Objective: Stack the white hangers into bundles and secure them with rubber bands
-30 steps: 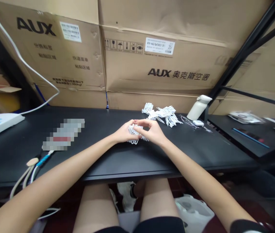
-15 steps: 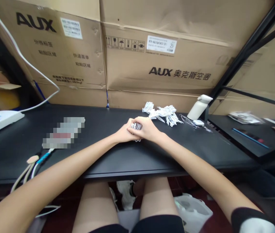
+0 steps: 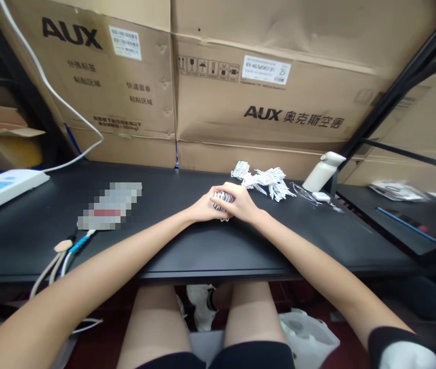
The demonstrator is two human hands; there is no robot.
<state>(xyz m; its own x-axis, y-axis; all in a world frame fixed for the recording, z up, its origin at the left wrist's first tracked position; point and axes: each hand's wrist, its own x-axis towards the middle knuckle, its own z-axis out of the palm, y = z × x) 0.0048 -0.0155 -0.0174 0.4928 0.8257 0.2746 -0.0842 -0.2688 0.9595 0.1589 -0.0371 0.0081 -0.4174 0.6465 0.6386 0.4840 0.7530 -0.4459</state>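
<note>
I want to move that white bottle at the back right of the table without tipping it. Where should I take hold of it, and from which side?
Grip the white bottle around its plain body, below the cap. It looks tilted towards the black rack post, so come from its open left front, which only the glasses partly crowd.

Along the back of our black table (image 3: 202,251) we have tall cardboard boxes (image 3: 267,87) printed with AUX. At the far left lies a white power strip (image 3: 2,187), its white cable (image 3: 67,115) running up across the boxes. Near the front left edge we see a bunch of cords (image 3: 62,253). To the right, a white bottle (image 3: 323,171) leans beside a black rack post (image 3: 394,87), with clear glasses (image 3: 302,192) just in front of it.
</note>
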